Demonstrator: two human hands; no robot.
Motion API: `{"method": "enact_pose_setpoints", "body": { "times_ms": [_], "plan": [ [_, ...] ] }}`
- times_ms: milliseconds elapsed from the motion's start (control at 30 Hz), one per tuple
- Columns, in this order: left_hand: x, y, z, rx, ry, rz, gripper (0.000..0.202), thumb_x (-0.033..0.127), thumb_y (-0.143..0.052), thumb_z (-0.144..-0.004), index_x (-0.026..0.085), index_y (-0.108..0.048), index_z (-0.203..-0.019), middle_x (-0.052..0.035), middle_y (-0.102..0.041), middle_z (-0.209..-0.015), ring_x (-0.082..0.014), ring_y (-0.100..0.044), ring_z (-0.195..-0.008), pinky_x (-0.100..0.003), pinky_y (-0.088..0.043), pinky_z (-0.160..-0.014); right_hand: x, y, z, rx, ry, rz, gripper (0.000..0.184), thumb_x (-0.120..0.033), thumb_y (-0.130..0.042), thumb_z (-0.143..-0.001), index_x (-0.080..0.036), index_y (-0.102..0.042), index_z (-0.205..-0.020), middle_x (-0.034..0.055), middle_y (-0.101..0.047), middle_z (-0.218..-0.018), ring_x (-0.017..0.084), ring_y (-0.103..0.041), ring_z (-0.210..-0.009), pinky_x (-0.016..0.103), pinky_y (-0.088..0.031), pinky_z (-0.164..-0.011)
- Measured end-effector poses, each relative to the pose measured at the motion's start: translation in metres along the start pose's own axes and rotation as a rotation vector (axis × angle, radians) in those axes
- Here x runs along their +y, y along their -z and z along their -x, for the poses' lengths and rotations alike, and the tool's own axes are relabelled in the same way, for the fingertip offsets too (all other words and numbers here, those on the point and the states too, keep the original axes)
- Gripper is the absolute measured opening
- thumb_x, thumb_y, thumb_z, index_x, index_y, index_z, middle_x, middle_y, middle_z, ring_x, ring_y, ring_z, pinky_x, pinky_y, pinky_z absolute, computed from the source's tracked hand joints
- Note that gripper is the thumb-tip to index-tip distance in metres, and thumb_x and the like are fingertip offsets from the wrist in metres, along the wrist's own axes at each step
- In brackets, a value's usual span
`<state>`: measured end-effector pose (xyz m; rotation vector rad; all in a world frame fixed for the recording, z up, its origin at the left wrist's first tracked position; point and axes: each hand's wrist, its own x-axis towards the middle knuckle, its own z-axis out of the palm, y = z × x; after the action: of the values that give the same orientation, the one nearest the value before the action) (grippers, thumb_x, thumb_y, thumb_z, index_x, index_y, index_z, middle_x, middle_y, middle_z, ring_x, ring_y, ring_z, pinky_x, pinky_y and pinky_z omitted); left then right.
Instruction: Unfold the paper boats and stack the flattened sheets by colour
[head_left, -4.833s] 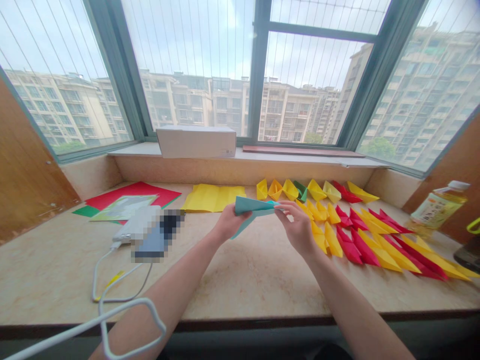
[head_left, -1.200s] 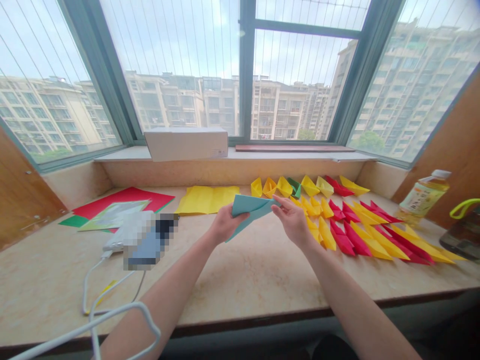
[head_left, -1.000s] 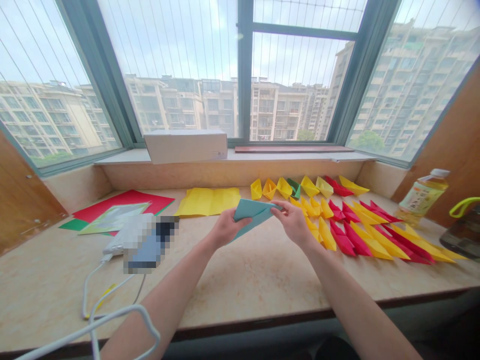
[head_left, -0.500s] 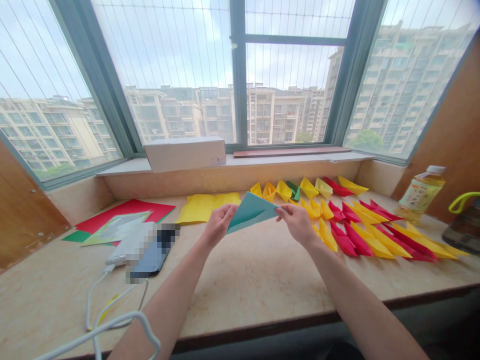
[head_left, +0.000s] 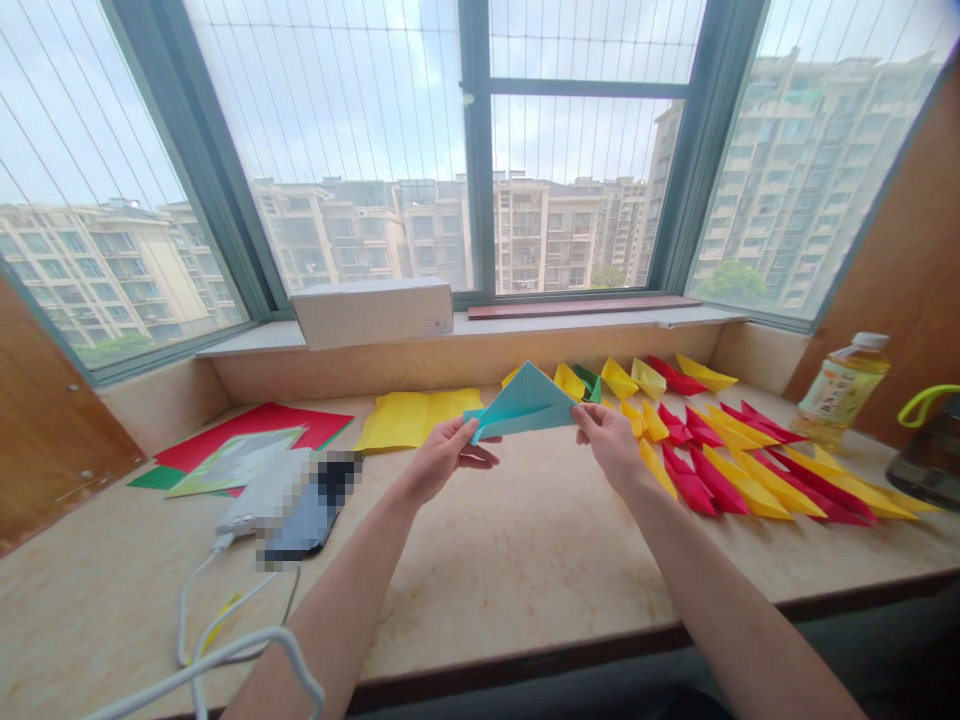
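A light blue sheet of folded paper [head_left: 529,395] is held up above the counter, its peak pointing away from me and a darker fold line across its face. My left hand [head_left: 448,448] pinches its left corner between thumb and index finger, the other fingers loosely apart below. At the right corner, my right hand [head_left: 604,432] grips the paper between thumb and fingers. Behind and right of it stand folded paper boats, among them a green one [head_left: 590,382], yellow ones [head_left: 619,379] and red ones [head_left: 688,480]. The blue paper hides part of the back row.
Yellow paper [head_left: 409,418] lies behind my left hand. Farther left are red sheets [head_left: 225,430], a white power bank [head_left: 262,490] with a cable [head_left: 202,660], and a phone [head_left: 311,510]. A drink bottle [head_left: 844,385] stands at right; a white box [head_left: 373,312] rests on the sill.
The blue paper has shifted right and turned so its peak points up more squarely. My left hand now holds its lower left corner, and my right hand has moved slightly right.
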<state>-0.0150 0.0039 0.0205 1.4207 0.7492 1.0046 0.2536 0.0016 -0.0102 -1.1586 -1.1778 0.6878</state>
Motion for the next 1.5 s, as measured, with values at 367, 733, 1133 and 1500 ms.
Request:
{"method": "enact_pose_setpoints", "body": {
  "times_ms": [367,733,1133,1500],
  "plan": [
    [-0.009,-0.005,-0.006,0.048,-0.154,0.034,0.055,0.057,-0.050,-0.092,0.019,-0.043,-0.130,-0.0103,-0.074,-0.095,-0.0206,-0.073,-0.065,-0.037,-0.061,-0.064,0.001,-0.002,0.001,0.017,-0.066,-0.064,0.053,-0.065,-0.069,-0.070,-0.015,-0.069,-0.086,0.0000,-0.059,-0.050,0.011,-0.045,-0.044,0.024,-0.029,-0.045],
    [-0.019,-0.006,-0.004,0.203,-0.327,-0.276,0.055,0.048,-0.061,-0.088,0.017,-0.057,-0.133,-0.0028,-0.071,-0.072,-0.0096,-0.059,-0.042,-0.020,-0.048,-0.042,-0.004,-0.004,0.005,0.036,-0.078,-0.010,0.048,-0.062,-0.068,-0.073,-0.015,-0.068,-0.084,0.0009,-0.060,-0.051,0.012,-0.050,-0.045,0.025,-0.030,-0.045],
    [-0.017,-0.002,-0.005,0.457,-0.495,-0.487,0.047,0.045,-0.054,-0.093,0.023,-0.059,-0.134,-0.0035,-0.068,-0.087,-0.0058,-0.056,-0.046,-0.018,-0.049,-0.043,-0.007,-0.010,0.009,-0.120,-0.083,-0.119,0.048,-0.062,-0.069,-0.072,-0.016,-0.069,-0.085,-0.0031,-0.054,-0.046,0.011,-0.044,-0.042,0.026,-0.030,-0.047],
    [-0.016,0.004,-0.004,0.548,-0.625,-0.633,0.031,0.040,-0.059,-0.090,0.026,-0.072,-0.114,-0.0058,-0.065,-0.106,-0.0076,-0.057,-0.059,-0.021,-0.053,-0.051,-0.003,-0.012,0.006,-0.151,-0.133,-0.224,0.045,-0.061,-0.075,-0.065,-0.018,-0.069,-0.076,-0.0015,-0.058,-0.058,0.008,-0.042,-0.043,0.025,-0.033,-0.045]
  ]
}}
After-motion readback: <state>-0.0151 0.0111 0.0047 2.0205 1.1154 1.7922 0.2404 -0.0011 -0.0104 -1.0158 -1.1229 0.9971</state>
